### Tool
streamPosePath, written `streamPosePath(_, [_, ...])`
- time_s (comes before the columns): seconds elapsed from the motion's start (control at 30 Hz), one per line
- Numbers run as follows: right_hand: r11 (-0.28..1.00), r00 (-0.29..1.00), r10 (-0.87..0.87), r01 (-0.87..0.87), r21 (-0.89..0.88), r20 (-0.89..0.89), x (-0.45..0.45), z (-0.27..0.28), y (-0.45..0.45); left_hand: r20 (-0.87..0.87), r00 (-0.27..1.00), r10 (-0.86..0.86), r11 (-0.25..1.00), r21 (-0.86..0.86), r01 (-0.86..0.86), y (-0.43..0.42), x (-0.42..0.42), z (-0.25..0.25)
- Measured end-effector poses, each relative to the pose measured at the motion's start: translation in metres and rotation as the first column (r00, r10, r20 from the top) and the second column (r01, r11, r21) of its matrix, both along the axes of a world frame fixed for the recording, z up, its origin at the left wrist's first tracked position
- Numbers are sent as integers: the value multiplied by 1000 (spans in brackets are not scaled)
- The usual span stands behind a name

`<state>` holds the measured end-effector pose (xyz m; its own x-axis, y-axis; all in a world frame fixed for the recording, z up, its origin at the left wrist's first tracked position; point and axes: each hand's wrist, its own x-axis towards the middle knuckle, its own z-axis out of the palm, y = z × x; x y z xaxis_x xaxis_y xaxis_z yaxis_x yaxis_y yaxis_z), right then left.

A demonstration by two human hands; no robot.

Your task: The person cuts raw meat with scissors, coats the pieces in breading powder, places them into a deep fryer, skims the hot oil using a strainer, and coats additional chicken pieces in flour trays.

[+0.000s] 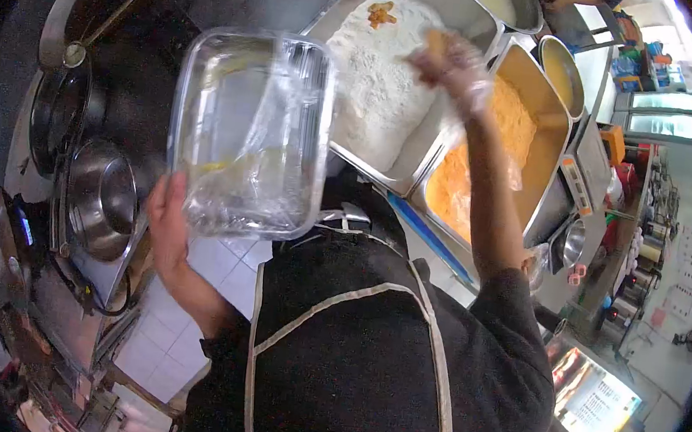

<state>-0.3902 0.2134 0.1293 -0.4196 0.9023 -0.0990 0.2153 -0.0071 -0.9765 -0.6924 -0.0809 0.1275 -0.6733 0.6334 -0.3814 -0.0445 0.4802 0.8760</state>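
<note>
A clear plastic container point(249, 136), lined with crinkled film and with some yellowish liquid inside, is tilted in my left hand point(169, 220), whose fingers wrap its lower left edge. My right hand point(452, 64), blurred and in a clear glove, is over the right part of a metal tray of white flour point(379, 86). Its fingers are bent around something brownish that I cannot make out. One battered brown piece point(380, 14) lies on the flour near the far side. Beside it, under my right forearm, is a metal tray of orange crumbs point(500, 131).
Round pans of pale yellow liquid point(561, 74) stand behind the trays. At the left are a steel bowl point(103, 199) and dark pans. A small metal bowl point(570, 242) is at the right. Another person's hand point(556, 1) shows at the top right.
</note>
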Motion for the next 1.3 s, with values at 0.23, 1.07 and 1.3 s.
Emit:
streamPosePath(0.23, [956, 940, -158, 222, -190, 302, 34, -38, -9, -46, 999, 29, 998, 53, -27, 6, -7, 2])
streamPosePath(1.07, [-120, -104, -993, 917, -381, 63, 446, -118, -410, 444, 270, -854, 467, 428, 774, 83, 458, -36])
streamPosePath(1.3, [-73, -84, -996, 900, -431, -8, 519, -157, -443, -402, 97, -911, 27, 177, 984, 197, 604, -72])
